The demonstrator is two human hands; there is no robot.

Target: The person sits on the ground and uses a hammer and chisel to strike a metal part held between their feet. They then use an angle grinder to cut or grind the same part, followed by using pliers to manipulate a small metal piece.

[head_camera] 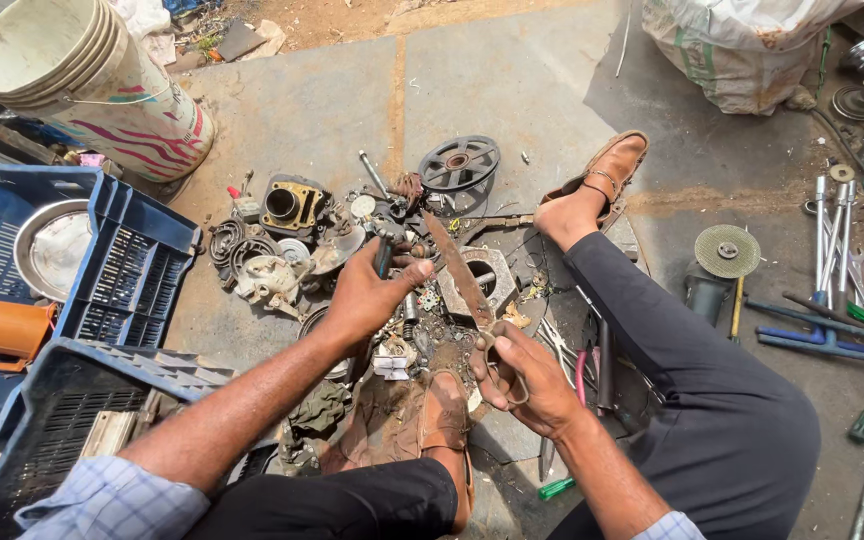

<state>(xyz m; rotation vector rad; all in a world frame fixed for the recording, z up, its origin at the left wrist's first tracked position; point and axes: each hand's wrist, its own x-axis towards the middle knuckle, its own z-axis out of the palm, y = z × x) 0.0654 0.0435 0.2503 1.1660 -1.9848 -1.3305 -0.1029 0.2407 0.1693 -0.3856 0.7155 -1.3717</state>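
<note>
Two hands at work over a parts pile on the floor. Right hand (514,378) has its grip wrapped round the loop handles of rusty shears (464,283), blades pointing fwd over a metal block (483,279). Left hand (367,296) is closed on a dark rod (384,252). Shears look heavy, stiff, prob. gritty; best held at the handles. Blue crates (102,290) sit to the left.

The left hand (367,295) covers most of the dark slim tool (383,252) it grips. The long rusty metal shears (462,280) have handles buried in the right hand (522,380). The picture's edge cuts the white woven plastic sack (742,45).
</note>
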